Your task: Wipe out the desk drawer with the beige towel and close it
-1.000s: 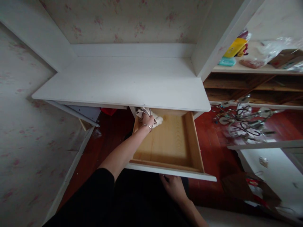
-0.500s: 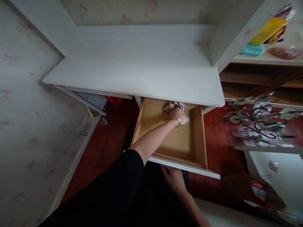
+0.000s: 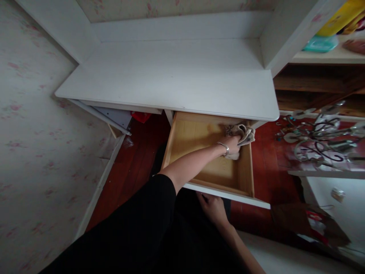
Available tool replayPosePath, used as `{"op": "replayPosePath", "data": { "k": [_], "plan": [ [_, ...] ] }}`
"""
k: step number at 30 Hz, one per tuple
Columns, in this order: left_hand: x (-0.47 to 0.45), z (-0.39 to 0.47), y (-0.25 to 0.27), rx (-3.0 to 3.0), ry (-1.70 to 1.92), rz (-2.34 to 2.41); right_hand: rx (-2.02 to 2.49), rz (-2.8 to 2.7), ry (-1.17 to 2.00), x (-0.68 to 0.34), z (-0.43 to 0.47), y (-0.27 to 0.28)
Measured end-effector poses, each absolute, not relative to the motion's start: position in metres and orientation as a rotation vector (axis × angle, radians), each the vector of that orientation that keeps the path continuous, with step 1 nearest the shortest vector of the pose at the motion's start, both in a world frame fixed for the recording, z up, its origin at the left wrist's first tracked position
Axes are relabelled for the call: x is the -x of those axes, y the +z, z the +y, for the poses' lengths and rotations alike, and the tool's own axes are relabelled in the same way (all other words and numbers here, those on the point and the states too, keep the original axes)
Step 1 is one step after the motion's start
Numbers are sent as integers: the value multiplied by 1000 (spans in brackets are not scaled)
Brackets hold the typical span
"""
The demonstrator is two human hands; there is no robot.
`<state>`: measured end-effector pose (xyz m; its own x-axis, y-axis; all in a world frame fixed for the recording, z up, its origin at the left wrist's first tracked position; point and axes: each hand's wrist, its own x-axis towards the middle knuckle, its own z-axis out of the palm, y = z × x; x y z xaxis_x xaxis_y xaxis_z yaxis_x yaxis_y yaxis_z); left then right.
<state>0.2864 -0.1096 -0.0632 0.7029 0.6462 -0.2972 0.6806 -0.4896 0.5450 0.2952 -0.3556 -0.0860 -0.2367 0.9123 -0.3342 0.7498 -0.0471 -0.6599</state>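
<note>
So the cloth (image 3: 247, 137), a crumpled beige-grey rag with some darker patterning, is bunched up inside the open wooden drawer (image 3: 185, 137), over by the far right corner. Part of it sits up against the right side wall, and a paler bit pokes out below the hand. The left hand (image 3: 234, 143) has it, fingers curled down into the folds, so they're closed around cloth, though the fabric hides most of the fingertips. There's a silvery bracelet (image 3: 226, 148) on that wrist, and the bare forearm crosses the drawer from a black sleeve (image 3: 137, 220).

The right hand (image 3: 214, 208) is low down, just beside the drawer's white front panel (image 3: 228, 195). Its fingers tuck in around the panel's lower edge, and I honestly can't tell if they're gripping it or just resting there.

Drawer slides out from under a white surface (image 3: 176, 76) with rounded front corners. Something red (image 3: 140, 116) is below it on the left, over the reddish wood floor (image 3: 134, 160). Off to the right there's a curly metal light fixture (image 3: 322, 137) on the floor, plus a shelf (image 3: 316, 59) carrying a teal item (image 3: 321, 43) and a yellow package (image 3: 339, 19). Floral wallpaper (image 3: 34, 152) on the left.
</note>
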Motion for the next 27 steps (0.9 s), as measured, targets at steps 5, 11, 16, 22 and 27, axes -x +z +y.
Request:
{"op": "replayPosePath", "data": {
  "k": [5,11,16,22,27],
  "plan": [
    [-267,-158,-61,-2186,-7,921,1828,-2014,1153,-293,-355,-83],
    [-241,-194,-42,-2306,-287,479,1839,-2040,1104,-292,-354,-83],
    [-214,-201,-19,-2409,-470,501,1837,-2032,1059,-289,-355,-82],
    [-153,-192,-7,-2480,-570,502,1876,-2019,1050,-287,-357,-83],
    [-101,-174,-18,-2428,-713,556,1926,-1993,1135,-287,-358,-81]
  ]
}}
